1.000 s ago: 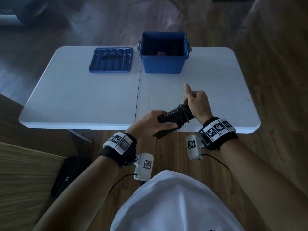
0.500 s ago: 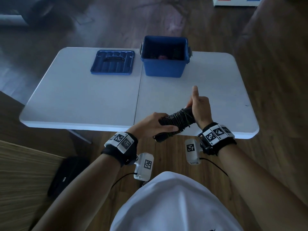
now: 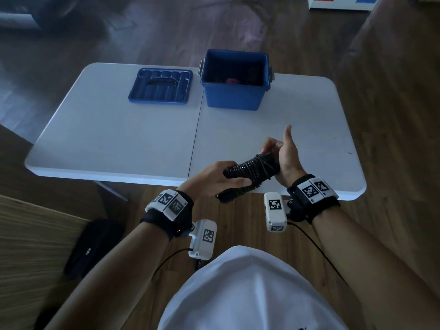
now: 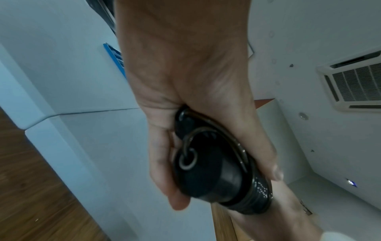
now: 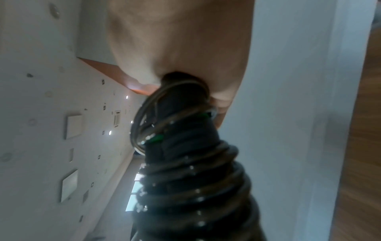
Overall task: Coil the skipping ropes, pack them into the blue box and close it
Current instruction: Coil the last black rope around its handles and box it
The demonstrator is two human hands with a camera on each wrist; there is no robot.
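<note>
Nearest, at the bottom of the head view, is the person's white shirt point(image 3: 250, 289), with both forearms reaching forward, each wrist wearing a black strap with white coded markers and a small white camera block. On the floor to the near left lies a black bag point(image 3: 92, 246). Just over the near edge of the white counter point(image 3: 114, 144), the two hands hold one black skipping rope point(image 3: 252, 170), its cord wound in tight turns round the handles into a thick bundle that slants from near left up to far right. The left hand point(image 3: 212, 179) grips the near-left end, its fingers point(image 4: 266, 156) and thumb curled round the coils; the left wrist view shows the round black handle butt point(image 4: 198, 176) with a small metal ring, sticking out of the grasp. The right hand point(image 3: 285, 156) has hold of the far-right end, its fingers point(image 3: 271, 144) curled over the tip of the bundle while the thumb stands straight up, clear of the rope; the right wrist view shows loose loops of cord and a bit of green at that end. Farther back on the counter, the blue lid point(image 3: 160, 86) lies flat, left of the centre seam, handle up. Just beside it to the right stands the blue box point(image 3: 234, 94), open, with grey latches at its sides and something dark and something pinkish inside, too dim to tell apart. Beyond the counter is dark wood floor.
</note>
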